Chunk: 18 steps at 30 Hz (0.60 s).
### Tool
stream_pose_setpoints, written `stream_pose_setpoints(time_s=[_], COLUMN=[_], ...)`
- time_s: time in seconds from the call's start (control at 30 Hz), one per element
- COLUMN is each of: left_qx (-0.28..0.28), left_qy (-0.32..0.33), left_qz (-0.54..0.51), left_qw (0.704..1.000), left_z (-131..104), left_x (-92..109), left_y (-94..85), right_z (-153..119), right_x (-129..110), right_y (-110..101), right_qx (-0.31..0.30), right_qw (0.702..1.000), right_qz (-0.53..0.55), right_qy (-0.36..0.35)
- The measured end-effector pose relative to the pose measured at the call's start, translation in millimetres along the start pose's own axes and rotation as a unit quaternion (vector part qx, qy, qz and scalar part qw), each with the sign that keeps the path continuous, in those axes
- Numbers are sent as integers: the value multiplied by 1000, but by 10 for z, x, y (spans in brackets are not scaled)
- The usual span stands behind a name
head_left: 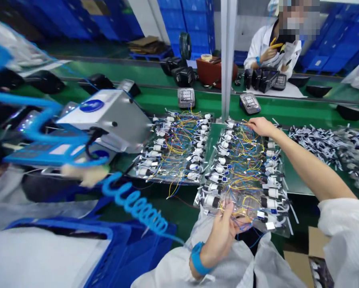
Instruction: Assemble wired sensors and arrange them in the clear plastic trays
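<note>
My left hand, with a blue band at the wrist, is closed on the near edge of a clear plastic sheet. On this sheet lie rows of white cylindrical parts with yellow, blue and red wires. At the sheet's far edge is my right hand, its fingers pressed together at the wires; what they hold is too small to name. A second sheet of wired parts lies to the left. Beyond the sheets stand two display units.
A grey and white machine stands left, with a coiled blue hose before it. A metal post rises behind the sheets. White strips are piled right. A person works across the bench. Blue crate lower left; cardboard box lower right.
</note>
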<state>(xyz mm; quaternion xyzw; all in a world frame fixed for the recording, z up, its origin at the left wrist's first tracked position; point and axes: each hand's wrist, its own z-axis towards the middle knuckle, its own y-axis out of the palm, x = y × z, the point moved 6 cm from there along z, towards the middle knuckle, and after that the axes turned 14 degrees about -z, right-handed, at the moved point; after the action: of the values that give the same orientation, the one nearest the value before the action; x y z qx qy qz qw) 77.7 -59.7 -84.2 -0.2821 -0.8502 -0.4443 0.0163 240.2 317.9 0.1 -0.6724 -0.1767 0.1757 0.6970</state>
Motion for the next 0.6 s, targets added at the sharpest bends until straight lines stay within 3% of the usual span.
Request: stream_pose_setpoints(time_s=[0.13, 0.23, 0.37, 0.5, 0.6], left_qx=[-15, 1, 37, 17, 23], left_qy=[19, 81, 193, 227, 253], left_qz=[18, 4, -9, 30, 45], left_qw=[1000, 997, 981, 973, 966], left_z=[-341, -483, -600, -592, -427], left_x=[223, 513, 1161, 1837, 2271], left_y=[-154, -354, -521, -481, -457], right_z=[136, 435, 1063, 1779, 2206], right_x=[-355, -754, -1413, -1997, -2291], right_y=[-341, -557, -722, -748, -679], right_qx=[41, 54, 53, 43, 21], right_qw=[999, 996, 992, 989, 989], right_qz=[21, 23, 2, 2, 14], right_qy=[-26, -62, -111, -139, -145])
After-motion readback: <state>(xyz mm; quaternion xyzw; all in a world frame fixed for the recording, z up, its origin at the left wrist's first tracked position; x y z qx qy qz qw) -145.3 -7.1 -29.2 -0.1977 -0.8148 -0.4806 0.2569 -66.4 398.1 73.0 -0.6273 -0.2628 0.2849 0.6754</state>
